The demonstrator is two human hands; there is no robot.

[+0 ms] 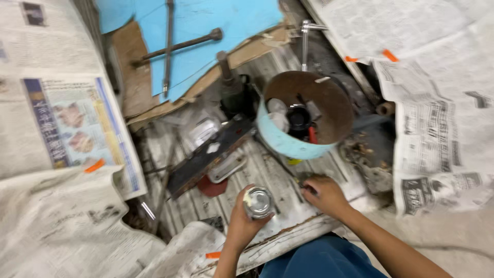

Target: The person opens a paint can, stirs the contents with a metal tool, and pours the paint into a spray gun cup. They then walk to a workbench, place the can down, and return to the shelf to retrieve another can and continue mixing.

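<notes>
My left hand grips a small round metal can, held upright with its shiny top facing up. My right hand rests on the ribbed metal floor just right of the can, fingers closed on a thin dark tool whose kind I cannot tell. Just beyond both hands stands a light blue bucket with a rusty brown inside, holding a black round part, a white piece and a red-handled tool.
Taped newspaper sheets cover the left side, and more newspaper covers the right. A blue sheet on cardboard lies at the top with a cross-shaped wrench on it. A dark flat bar and a jack-like tool lie left of the bucket.
</notes>
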